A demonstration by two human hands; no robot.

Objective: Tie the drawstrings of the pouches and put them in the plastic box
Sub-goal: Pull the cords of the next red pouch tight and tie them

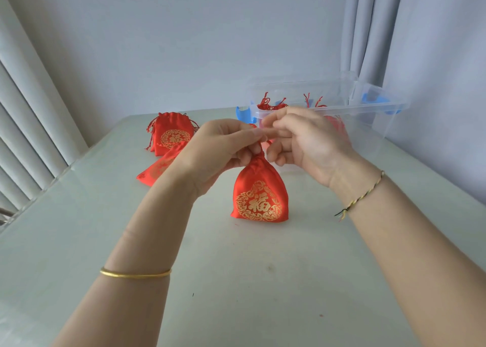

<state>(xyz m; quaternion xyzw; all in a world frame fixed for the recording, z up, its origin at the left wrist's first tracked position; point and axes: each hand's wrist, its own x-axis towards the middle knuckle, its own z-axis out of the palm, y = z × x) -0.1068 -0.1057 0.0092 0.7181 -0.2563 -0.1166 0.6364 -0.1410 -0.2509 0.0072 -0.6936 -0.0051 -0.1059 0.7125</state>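
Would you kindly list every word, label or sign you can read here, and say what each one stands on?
"福", in gold, on the front pouch.
"福", in gold and smaller, on the standing pouch behind.
Lying pouch: the gold print is too skewed and blurred to read.
Box: no readable label.

Gold bangle (135,273), braided cord bracelet (365,195)

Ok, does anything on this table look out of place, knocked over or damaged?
Only mildly: one red satin pouch with gold print lies flat and slanted on the pale table, in front of the upright red pouch. Nothing looks spilled or torn.
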